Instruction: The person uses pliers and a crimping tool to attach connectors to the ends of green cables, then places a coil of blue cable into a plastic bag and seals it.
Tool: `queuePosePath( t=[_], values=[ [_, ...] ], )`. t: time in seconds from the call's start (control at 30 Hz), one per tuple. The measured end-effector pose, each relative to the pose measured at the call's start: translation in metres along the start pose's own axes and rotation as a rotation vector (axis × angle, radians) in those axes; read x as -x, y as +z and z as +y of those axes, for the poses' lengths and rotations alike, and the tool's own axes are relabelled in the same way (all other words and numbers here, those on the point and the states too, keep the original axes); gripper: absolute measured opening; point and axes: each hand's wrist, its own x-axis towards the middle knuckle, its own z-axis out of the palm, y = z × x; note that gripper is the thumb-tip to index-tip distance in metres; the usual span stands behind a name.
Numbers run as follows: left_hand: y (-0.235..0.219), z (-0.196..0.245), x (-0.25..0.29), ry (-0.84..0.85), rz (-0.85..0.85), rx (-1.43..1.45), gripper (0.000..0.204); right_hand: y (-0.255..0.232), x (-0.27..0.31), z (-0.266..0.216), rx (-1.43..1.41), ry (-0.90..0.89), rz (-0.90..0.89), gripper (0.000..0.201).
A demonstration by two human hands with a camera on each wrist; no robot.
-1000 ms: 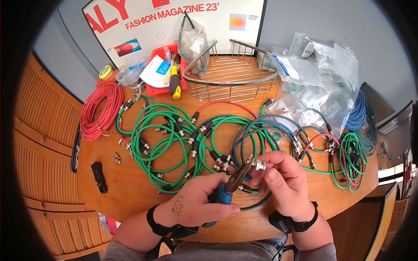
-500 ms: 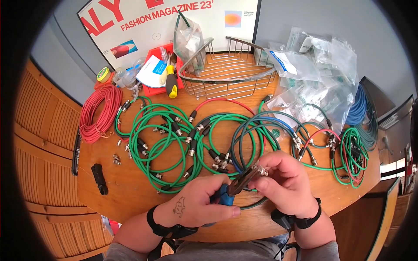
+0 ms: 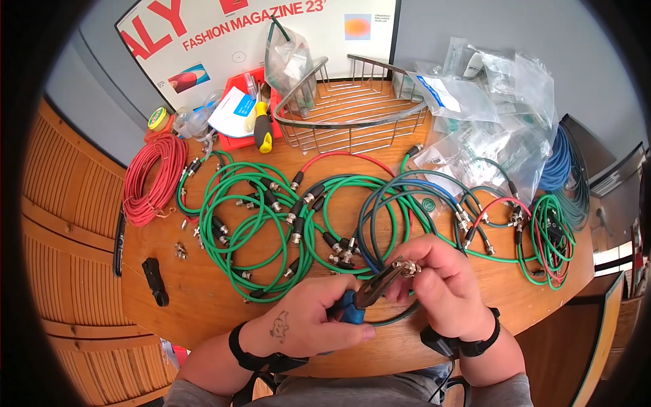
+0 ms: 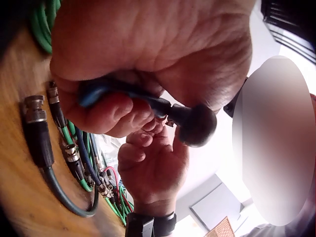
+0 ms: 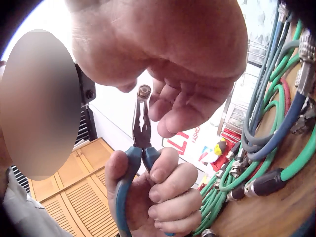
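My left hand (image 3: 308, 319) grips a pair of blue-handled pliers (image 5: 143, 136), its fingers wrapped round the handles. A small silver metal connector (image 3: 409, 267) sits at the tips of the pliers, which point up and to the right in the head view. My right hand (image 3: 451, 292) has its thumb and curled forefinger on either side of this connector, pinching it. Seen from the right wrist, the connector's round end (image 5: 143, 91) shows between thumb and fingers. Under the hands lie coiled green cables (image 3: 264, 224) with black-sleeved silver plugs.
Behind the cables stand a wire basket (image 3: 352, 126) and a red bin (image 3: 239, 141) with a yellow-black screwdriver (image 3: 262, 127). Clear plastic bags (image 3: 502, 129) pile up at the right. A red cable coil (image 3: 154, 180), loose metal connectors (image 3: 180, 251) and a black strap (image 3: 155, 281) lie left.
My right thumb and forefinger have moved in closer round the connector, and it has tilted slightly in the pliers' tips. The left hand keeps its grip. The head view has shifted slightly.
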Motion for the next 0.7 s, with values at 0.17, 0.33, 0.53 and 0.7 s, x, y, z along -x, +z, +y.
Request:
queuePosePath(
  t=[0.17, 0.33, 0.53, 0.7],
  values=[
    [0.001, 0.003, 0.0, 0.018, 0.01, -0.018, 0.034, -0.005, 0.0, 0.005, 0.259, -0.216, 0.021, 0.034],
    [0.003, -0.001, 0.0, 0.016, -0.003, 0.031, 0.035, -0.016, 0.003, 0.005, -0.186, 0.132, -0.171, 0.033],
    [0.002, 0.002, 0.001, 0.032, 0.021, -0.033, 0.035, -0.004, 0.001, 0.004, 0.016, -0.105, -0.009, 0.022],
    [0.003, 0.003, 0.001, 0.039, 0.025, -0.037, 0.036, -0.008, 0.003, 0.005, 0.1, -0.145, -0.037, 0.02]
  ],
)
